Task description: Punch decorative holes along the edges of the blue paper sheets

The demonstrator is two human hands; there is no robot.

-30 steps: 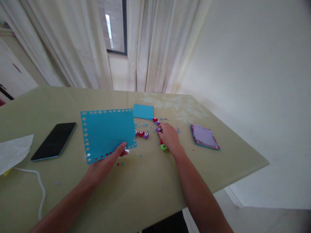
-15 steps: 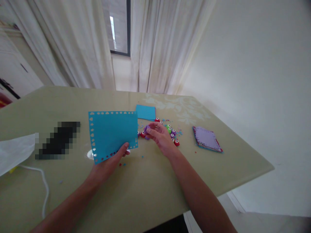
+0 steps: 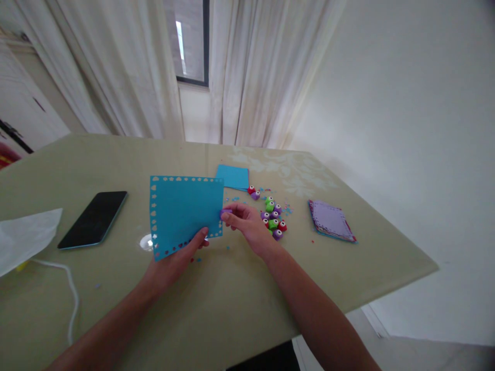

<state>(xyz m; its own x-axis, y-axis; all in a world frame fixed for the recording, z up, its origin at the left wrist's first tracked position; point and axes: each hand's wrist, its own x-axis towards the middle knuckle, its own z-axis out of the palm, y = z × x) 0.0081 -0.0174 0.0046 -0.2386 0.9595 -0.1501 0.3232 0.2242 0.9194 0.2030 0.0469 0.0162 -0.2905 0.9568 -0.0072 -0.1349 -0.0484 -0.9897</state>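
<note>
My left hand [image 3: 181,255] grips a blue sheet of paper [image 3: 187,214] by its lower edge, thumb in front. Small cut-out shapes run along the sheet's top, left and bottom edges, with some at the lower right. My right hand [image 3: 243,221] pinches a small purple craft punch [image 3: 226,212] at the sheet's right edge. Whether the paper sits inside the punch's slot I cannot tell. Right of that hand lies a cluster of red, green and purple craft punches [image 3: 274,223] with eye-like tops. Two more punches [image 3: 253,192] rest farther back.
Behind the held sheet lies a stack of blue paper [image 3: 234,176]. Punched-edge sheets [image 3: 331,220] are piled at the right. On the left are a phone [image 3: 94,220], white sheet [image 3: 27,237] and white cable [image 3: 73,293]. Paper bits [image 3: 286,209] dot the table [image 3: 232,309].
My right hand has moved left from the punch cluster to the blue sheet's right edge, carrying a purple punch. The sheet has shifted slightly to the right in view.
</note>
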